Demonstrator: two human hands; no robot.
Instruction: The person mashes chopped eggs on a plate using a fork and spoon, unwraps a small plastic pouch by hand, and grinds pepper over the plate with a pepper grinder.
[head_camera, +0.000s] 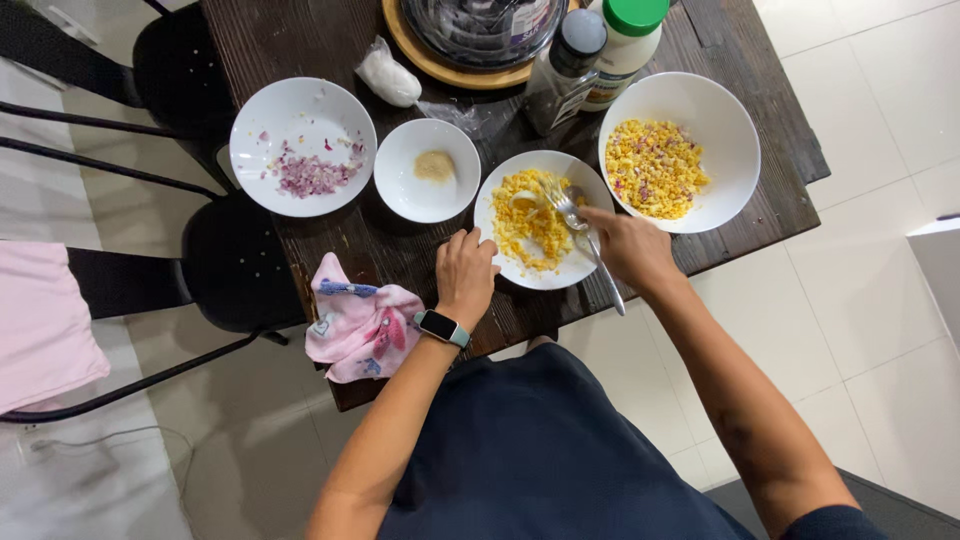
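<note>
My right hand (628, 245) grips a metal fork (580, 222) whose tines press into mashed yellow egg on a white plate (580, 268) at the table's near edge. My left hand (465, 272) rests on the plate's left rim, steadying it; a smartwatch sits on that wrist. To the right stands a large white bowl (722, 125) with chopped egg mixed with bits of red onion.
A white bowl of chopped red onion (303, 146) and a small bowl of beige powder (427, 170) stand to the left. A pepper shaker (562, 72), a green-capped bottle (625, 40) and a round wooden board (430, 62) are behind. A pink cloth (362, 327) lies at the edge. Black chairs (215, 260) stand left.
</note>
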